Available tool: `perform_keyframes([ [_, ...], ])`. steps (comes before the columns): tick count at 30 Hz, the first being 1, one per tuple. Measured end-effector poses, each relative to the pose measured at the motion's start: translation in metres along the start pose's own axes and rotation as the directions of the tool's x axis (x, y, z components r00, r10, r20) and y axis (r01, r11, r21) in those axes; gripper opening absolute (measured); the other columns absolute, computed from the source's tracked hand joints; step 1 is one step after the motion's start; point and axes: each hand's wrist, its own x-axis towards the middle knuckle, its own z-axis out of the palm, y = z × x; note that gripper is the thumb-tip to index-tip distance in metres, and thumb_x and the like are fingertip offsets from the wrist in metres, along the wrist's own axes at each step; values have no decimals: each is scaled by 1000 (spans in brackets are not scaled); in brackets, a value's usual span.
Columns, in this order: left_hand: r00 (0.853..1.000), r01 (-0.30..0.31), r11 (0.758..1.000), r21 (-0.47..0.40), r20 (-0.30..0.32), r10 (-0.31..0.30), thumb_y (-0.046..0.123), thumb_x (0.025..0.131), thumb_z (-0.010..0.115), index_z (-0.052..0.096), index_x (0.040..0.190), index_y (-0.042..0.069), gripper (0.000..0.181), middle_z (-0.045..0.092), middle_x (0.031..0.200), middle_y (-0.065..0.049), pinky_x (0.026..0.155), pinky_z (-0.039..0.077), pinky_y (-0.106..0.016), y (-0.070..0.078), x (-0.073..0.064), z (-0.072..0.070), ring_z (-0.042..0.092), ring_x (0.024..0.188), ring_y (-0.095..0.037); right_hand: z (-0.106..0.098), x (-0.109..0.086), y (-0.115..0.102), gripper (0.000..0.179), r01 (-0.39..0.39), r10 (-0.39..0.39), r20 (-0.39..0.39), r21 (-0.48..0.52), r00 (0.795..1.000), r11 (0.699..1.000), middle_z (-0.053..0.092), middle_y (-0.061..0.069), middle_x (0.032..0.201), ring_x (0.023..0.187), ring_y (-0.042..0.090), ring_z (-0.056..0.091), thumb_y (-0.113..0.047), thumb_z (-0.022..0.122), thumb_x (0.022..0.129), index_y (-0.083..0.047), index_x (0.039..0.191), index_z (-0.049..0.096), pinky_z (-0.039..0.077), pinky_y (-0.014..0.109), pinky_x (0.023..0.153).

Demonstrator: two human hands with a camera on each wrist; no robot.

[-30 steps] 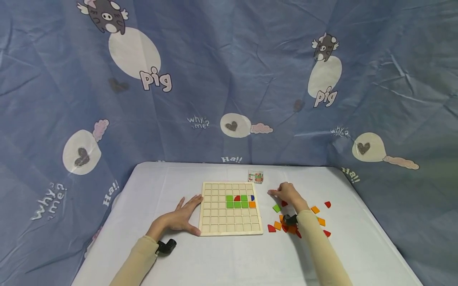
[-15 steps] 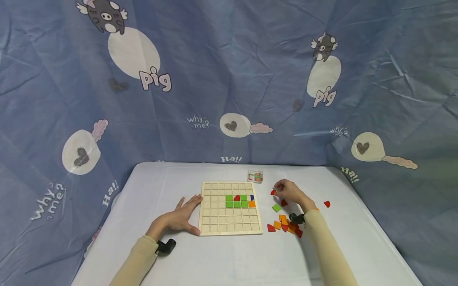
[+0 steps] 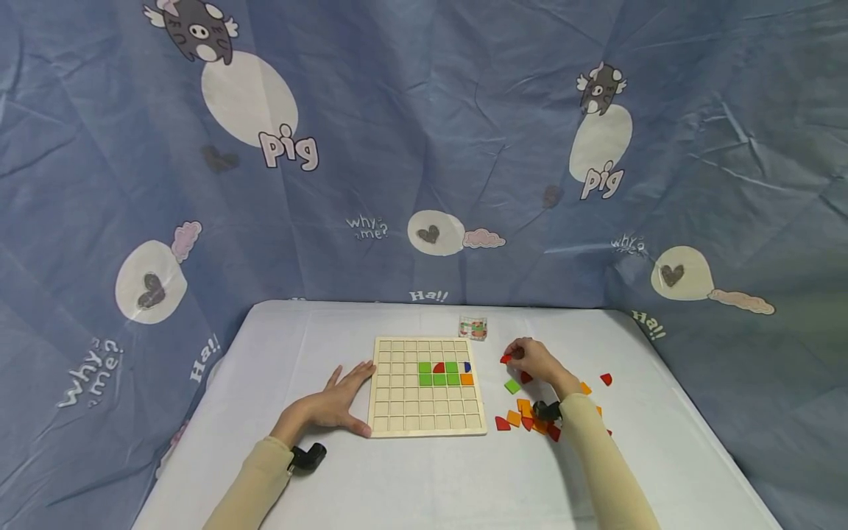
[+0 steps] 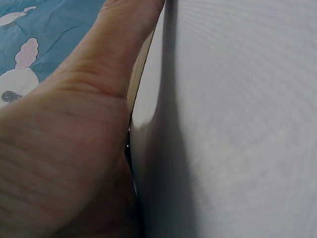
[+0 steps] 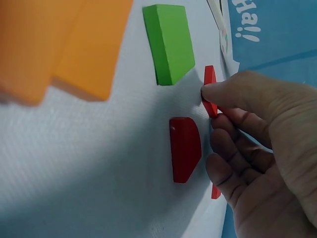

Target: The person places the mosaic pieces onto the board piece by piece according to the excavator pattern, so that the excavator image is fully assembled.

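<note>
A pale wooden grid board (image 3: 404,405) lies on the white table. Several green squares, a red quarter circle (image 3: 439,368), a blue piece (image 3: 467,366) and an orange square (image 3: 467,379) sit in its cells. Along the board's left edge rests my left hand (image 3: 331,401), thumb and fingers spread, thumb tip at the lower corner. To the board's right, my right hand (image 3: 536,359) pinches a red quarter-circle tile (image 5: 210,94) between thumb and finger. Below that hand lie another red tile (image 5: 185,148) and a green square tile (image 5: 171,44).
A heap of orange and red tiles (image 3: 524,406) lies right of the board, partly hidden by the right wrist. One red tile (image 3: 606,380) lies farther right. A small printed pattern card (image 3: 473,328) is behind the board. Patterned blue cloth (image 3: 424,162) hangs behind the table.
My right hand has shifted slightly right, away from the board, and the red tile now shows at its fingertips, turned a little since half a second ago. The left hand stays put.
</note>
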Motion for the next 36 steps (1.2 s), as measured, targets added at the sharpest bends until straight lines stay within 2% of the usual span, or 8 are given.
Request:
perform_keyframes([
  [7, 1000, 4, 1000, 9, 2, -4, 64, 64, 78, 10, 155, 4, 129, 7, 163, -15, 118, -7, -61, -2, 2, 1, 5, 151, -33, 2, 1, -1, 20, -16, 16, -12, 10, 1000, 1000, 65, 5, 91, 79, 16, 56, -15, 75, 82, -7, 98, 66, 52, 28, 71],
  [11, 1000, 7, 1000, 14, 2, -7, 65, 64, 78, 9, 155, 4, 129, 7, 163, -15, 118, -7, -61, -2, 2, 1, 5, 151, -33, 9, -1, -8, 20, 42, -41, -22, 32, 999, 999, 65, 3, 88, 78, 15, 56, -16, 75, 81, -7, 95, 65, 51, 26, 69],
  [16, 1000, 15, 1000, 16, 3, -15, 65, 64, 78, 10, 155, 4, 129, 7, 163, -15, 118, -8, -60, -1, 3, 0, 5, 151, -33, 25, -6, -30, 17, 141, -140, -16, 43, 990, 989, 63, 1, 86, 76, 14, 54, -14, 76, 80, -10, 93, 65, 49, 25, 67],
  [21, 1000, 19, 1000, 24, 8, -19, 65, 64, 78, 10, 155, 4, 129, 8, 163, -14, 118, -7, -60, 0, 3, 1, 5, 151, -33, 46, -13, -55, 17, 252, -253, 17, 16, 967, 968, 62, -3, 86, 74, 9, 55, -14, 77, 80, -12, 93, 66, 49, 22, 65],
  [27, 1000, 22, 1000, 21, 7, -22, 65, 63, 78, 10, 155, 4, 129, 8, 163, -14, 118, -8, -60, 0, 3, 0, 5, 151, -33, 71, -20, -87, 18, 387, -384, 87, -25, 919, 922, 61, -4, 88, 76, 6, 54, -18, 77, 83, -12, 96, 66, 50, 20, 67],
  [31, 1000, 24, 999, 21, 8, -24, 65, 63, 78, 10, 155, 4, 130, 8, 163, -14, 118, -9, -59, 0, 3, 0, 5, 151, -32, 85, -23, -104, 18, 428, -421, 125, -31, 898, 903, 61, -5, 90, 78, 4, 55, -20, 77, 83, -12, 95, 65, 51, 19, 68],
  [36, 1000, 22, 1000, 22, 8, -22, 66, 62, 78, 10, 155, 4, 131, 8, 163, -14, 118, -8, -60, 0, 4, 1, 5, 151, -32, 97, -22, -116, 16, 461, -450, 153, -47, 880, 886, 61, -6, 89, 76, 2, 53, -21, 76, 84, -14, 95, 66, 50, 17, 67],
])
